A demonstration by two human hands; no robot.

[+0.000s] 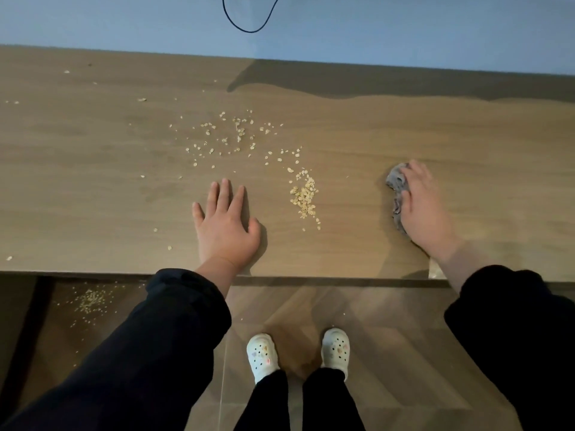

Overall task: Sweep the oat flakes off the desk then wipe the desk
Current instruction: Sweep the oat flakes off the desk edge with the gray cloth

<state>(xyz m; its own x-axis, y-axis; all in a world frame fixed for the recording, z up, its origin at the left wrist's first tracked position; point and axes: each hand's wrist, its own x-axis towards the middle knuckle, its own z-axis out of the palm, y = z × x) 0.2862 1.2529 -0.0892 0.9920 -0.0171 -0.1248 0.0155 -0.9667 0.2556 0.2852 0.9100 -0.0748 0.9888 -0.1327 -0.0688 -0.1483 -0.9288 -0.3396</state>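
- Brown wooden desk (93,197) runs across in front of you, with a blue wall (404,26) behind it.
- Pale oat flakes (236,135) lie spread over the middle of the desk. A small heap (305,197) of them sits between your two hands, near the front edge.
- Your left hand (225,225) lies flat on the desk, fingers straight and a little apart, holding nothing.
- Your right hand (424,206) lies on top of a crumpled grey cloth (396,194) and presses it onto the desk, to the right of the heap.
- More flakes (90,301) lie on the wooden floor (389,337) below the desk's left side.
- Your white clogs (263,353) stand on the floor.
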